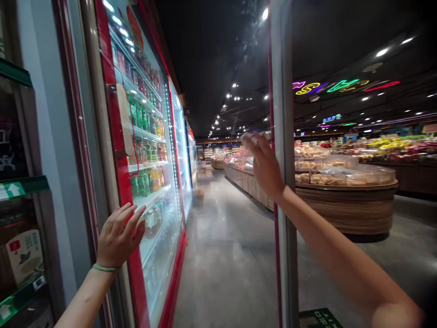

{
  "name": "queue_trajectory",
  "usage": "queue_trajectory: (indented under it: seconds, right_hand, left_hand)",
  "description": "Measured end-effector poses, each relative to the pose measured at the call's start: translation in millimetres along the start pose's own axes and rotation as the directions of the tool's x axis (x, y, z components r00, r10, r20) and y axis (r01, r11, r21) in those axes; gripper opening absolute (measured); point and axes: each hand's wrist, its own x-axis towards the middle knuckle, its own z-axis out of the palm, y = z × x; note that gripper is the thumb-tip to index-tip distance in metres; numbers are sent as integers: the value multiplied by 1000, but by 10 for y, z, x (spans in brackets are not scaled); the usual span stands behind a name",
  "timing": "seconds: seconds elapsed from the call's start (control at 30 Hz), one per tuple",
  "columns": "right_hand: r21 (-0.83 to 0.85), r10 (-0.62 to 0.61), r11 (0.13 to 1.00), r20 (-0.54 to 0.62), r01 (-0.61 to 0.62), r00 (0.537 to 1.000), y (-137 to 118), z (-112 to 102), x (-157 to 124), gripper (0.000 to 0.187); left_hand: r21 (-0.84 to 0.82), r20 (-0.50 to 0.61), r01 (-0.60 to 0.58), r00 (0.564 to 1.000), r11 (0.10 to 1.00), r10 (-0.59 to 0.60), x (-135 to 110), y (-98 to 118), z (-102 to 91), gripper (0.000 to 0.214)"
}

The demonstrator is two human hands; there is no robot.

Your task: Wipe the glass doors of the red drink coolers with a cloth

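Observation:
My left hand (118,234), a green band at its wrist, is at the red edge of a drinks cooler (128,228), its fingers apart and nothing visible in them. My right hand (266,166) reaches forward at a clear glass door (235,218) with an upright grey frame (286,255). The right fingers are stretched out towards the pane, somewhat smeared by motion. Something pale shows at those fingertips, too blurred to name. Whether they touch the glass I cannot tell. Behind the cooler's glass stand rows of green and amber bottles (145,152).
At the left edge, shelves with green price strips (25,184) hold a labelled jar (23,255). A pale handle (124,119) sits on the red cooler frame. Beyond the glass runs a grey floor (218,255). To the right, a rounded wood-sided display counter (344,205) holds packed food.

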Motion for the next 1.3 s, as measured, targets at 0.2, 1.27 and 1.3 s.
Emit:
queue_trajectory:
  seconds: [0.2,1.27,1.3]
  right_hand:
    - [121,-215,973,185,195,959,-233,75,-437,90]
    - [353,-607,744,3,567,795,-1856,954,946,60]
    - [377,-681,683,18,625,733,-1940,1001,971,57]
  left_hand:
    - [14,17,4,1000,1000,-4,-9,-1,-8,80]
    - [-76,23,99,995,992,-97,-49,45,-23,52]
    - [-78,20,98,995,992,-97,-54,43,-21,52]
